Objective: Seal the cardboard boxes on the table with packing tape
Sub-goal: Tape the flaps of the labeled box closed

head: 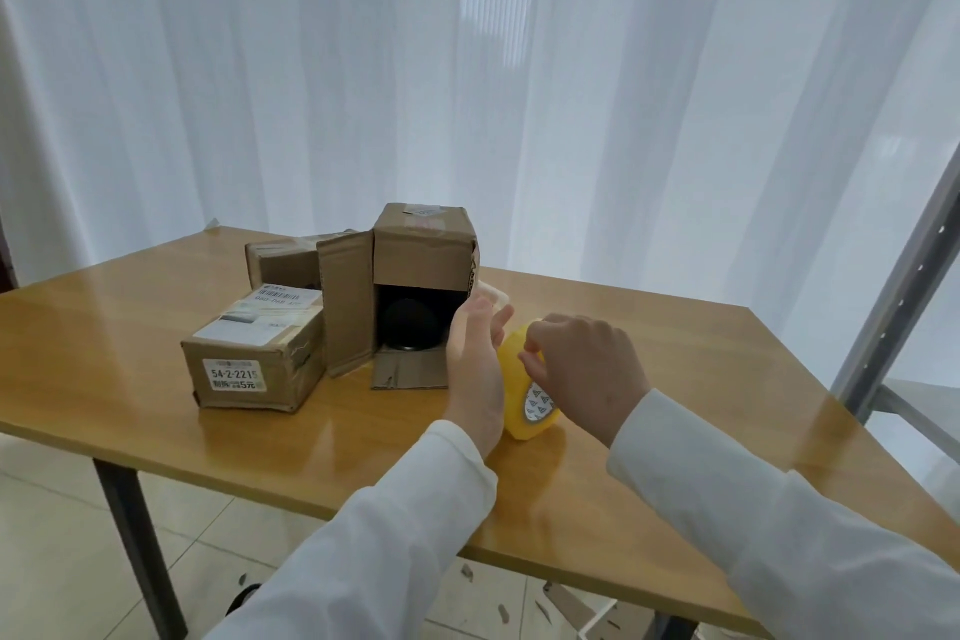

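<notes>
Both hands on the tape roll [524, 387]

Left hand [475, 364] steadies it with straight fingers; right hand [584, 369] pinches its edge, just beside the open box [421, 275].

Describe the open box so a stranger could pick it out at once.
On the wooden table, three cardboard boxes cluster left of the hands and the yellow tape roll. The open box is the tallest, standing nearest the left hand. Unlike its shut neighbours, its flaps hang open toward the camera, showing a dark round object inside.
</notes>
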The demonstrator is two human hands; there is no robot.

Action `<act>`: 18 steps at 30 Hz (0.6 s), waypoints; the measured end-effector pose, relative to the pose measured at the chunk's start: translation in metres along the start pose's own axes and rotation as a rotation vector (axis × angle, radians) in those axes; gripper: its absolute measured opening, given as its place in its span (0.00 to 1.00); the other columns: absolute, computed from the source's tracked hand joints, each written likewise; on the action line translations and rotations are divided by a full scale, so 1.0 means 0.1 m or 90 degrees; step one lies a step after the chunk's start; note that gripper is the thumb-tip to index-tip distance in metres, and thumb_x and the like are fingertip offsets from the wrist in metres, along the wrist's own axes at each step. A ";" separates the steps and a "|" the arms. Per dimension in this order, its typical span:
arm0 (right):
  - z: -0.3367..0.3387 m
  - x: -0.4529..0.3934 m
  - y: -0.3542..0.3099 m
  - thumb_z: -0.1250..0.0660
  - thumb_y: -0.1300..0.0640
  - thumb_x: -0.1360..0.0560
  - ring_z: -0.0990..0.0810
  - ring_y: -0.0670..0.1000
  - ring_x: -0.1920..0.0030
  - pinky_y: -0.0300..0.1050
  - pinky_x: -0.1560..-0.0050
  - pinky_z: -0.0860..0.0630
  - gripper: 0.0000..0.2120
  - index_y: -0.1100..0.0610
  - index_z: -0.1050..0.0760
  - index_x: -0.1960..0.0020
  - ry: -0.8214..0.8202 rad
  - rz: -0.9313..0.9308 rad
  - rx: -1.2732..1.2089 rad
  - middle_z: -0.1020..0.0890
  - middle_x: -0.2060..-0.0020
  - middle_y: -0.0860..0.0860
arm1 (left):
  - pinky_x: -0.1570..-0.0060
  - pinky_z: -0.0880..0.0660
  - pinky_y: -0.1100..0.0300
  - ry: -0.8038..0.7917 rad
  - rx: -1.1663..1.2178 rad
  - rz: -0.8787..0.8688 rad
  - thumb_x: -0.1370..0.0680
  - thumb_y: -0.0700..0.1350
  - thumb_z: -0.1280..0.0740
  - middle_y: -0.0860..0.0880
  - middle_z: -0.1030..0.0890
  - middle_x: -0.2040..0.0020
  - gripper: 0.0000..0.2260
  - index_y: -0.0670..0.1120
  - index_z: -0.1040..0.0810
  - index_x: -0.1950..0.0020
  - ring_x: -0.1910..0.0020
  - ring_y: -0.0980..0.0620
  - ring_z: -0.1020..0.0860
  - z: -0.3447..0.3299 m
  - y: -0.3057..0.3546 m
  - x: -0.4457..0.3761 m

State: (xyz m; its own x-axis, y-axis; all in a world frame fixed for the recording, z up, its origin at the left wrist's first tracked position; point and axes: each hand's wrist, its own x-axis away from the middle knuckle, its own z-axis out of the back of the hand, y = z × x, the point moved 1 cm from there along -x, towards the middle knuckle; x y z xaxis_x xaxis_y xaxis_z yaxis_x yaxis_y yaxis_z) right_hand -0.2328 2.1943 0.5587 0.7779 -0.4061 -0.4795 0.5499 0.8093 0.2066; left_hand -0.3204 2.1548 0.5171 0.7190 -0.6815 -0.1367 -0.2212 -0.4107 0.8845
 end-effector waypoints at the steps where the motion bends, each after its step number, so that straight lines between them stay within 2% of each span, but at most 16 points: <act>1: 0.00 -0.02 0.00 0.44 0.49 0.19 0.22 0.51 0.56 0.41 0.58 0.27 0.13 0.54 0.24 0.48 -0.003 -0.004 0.002 0.21 0.55 0.49 | 0.41 0.32 0.55 -0.002 0.002 0.003 0.19 0.55 0.46 0.55 0.22 0.44 0.16 0.53 0.31 0.33 0.38 0.52 0.28 -0.01 0.00 0.01; 3: -0.01 -0.05 0.03 0.43 0.51 0.19 0.21 0.51 0.56 0.42 0.56 0.24 0.13 0.56 0.23 0.49 -0.009 -0.016 -0.014 0.20 0.55 0.49 | 0.42 0.28 0.54 -0.010 -0.006 0.007 0.19 0.55 0.45 0.55 0.22 0.43 0.15 0.54 0.31 0.33 0.40 0.52 0.27 0.00 0.01 0.02; 7: 0.02 -0.08 0.07 0.42 0.53 0.21 0.21 0.51 0.56 0.43 0.54 0.23 0.12 0.57 0.22 0.50 -0.020 -0.013 -0.043 0.20 0.55 0.50 | 0.52 0.24 0.60 -0.025 -0.050 -0.013 0.18 0.53 0.46 0.56 0.23 0.46 0.10 0.57 0.32 0.38 0.47 0.56 0.24 0.01 0.02 0.04; 9: 0.03 -0.09 0.10 0.41 0.52 0.22 0.21 0.50 0.55 0.40 0.54 0.26 0.11 0.56 0.22 0.50 -0.027 0.001 -0.063 0.20 0.53 0.49 | 0.48 0.23 0.57 -0.027 -0.081 -0.023 0.18 0.52 0.46 0.55 0.23 0.45 0.09 0.57 0.33 0.39 0.47 0.55 0.24 0.04 0.02 0.03; 11: 0.03 -0.08 0.14 0.36 0.46 0.24 0.24 0.49 0.51 0.39 0.52 0.29 0.12 0.52 0.23 0.46 -0.048 -0.003 -0.131 0.22 0.50 0.47 | 0.43 0.24 0.52 -0.027 -0.122 -0.038 0.18 0.52 0.46 0.51 0.23 0.41 0.10 0.56 0.34 0.37 0.43 0.52 0.24 0.07 -0.01 0.03; 13: 0.03 -0.10 0.21 0.32 0.39 0.29 0.27 0.49 0.45 0.41 0.47 0.31 0.24 0.48 0.27 0.37 -0.099 -0.024 -0.176 0.25 0.47 0.47 | 0.38 0.27 0.46 -0.032 -0.178 -0.047 0.18 0.56 0.50 0.49 0.27 0.37 0.15 0.55 0.37 0.32 0.39 0.48 0.26 0.12 -0.11 0.02; 15: 0.02 -0.14 0.29 0.31 0.36 0.32 0.29 0.51 0.41 0.44 0.42 0.31 0.33 0.45 0.33 0.31 -0.161 -0.059 -0.176 0.29 0.47 0.48 | 0.34 0.32 0.45 -0.032 -0.250 -0.044 0.18 0.60 0.53 0.48 0.31 0.33 0.22 0.53 0.41 0.28 0.34 0.47 0.31 0.18 -0.23 0.01; 17: 0.02 -0.17 0.39 0.29 0.37 0.32 0.26 0.52 0.43 0.46 0.43 0.29 0.30 0.46 0.28 0.33 -0.231 -0.106 -0.240 0.30 0.50 0.48 | 0.32 0.34 0.46 -0.027 -0.297 -0.039 0.18 0.59 0.55 0.49 0.33 0.32 0.23 0.50 0.40 0.27 0.34 0.48 0.32 0.22 -0.34 -0.02; 18: 0.03 -0.17 0.44 0.28 0.39 0.32 0.23 0.52 0.48 0.45 0.47 0.25 0.26 0.48 0.25 0.38 -0.261 -0.128 -0.304 0.29 0.53 0.48 | 0.33 0.34 0.47 -0.023 -0.311 -0.044 0.18 0.59 0.55 0.48 0.31 0.34 0.23 0.49 0.38 0.29 0.35 0.48 0.31 0.23 -0.38 -0.04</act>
State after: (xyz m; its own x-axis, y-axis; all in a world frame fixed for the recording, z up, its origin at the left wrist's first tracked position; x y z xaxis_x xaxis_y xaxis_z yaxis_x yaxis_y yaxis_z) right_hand -0.2211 2.2351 0.5788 0.7784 -0.6218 -0.0857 0.5753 0.7614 -0.2988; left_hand -0.3298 2.1589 0.4740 0.6955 -0.6873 -0.2097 0.1665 -0.1297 0.9775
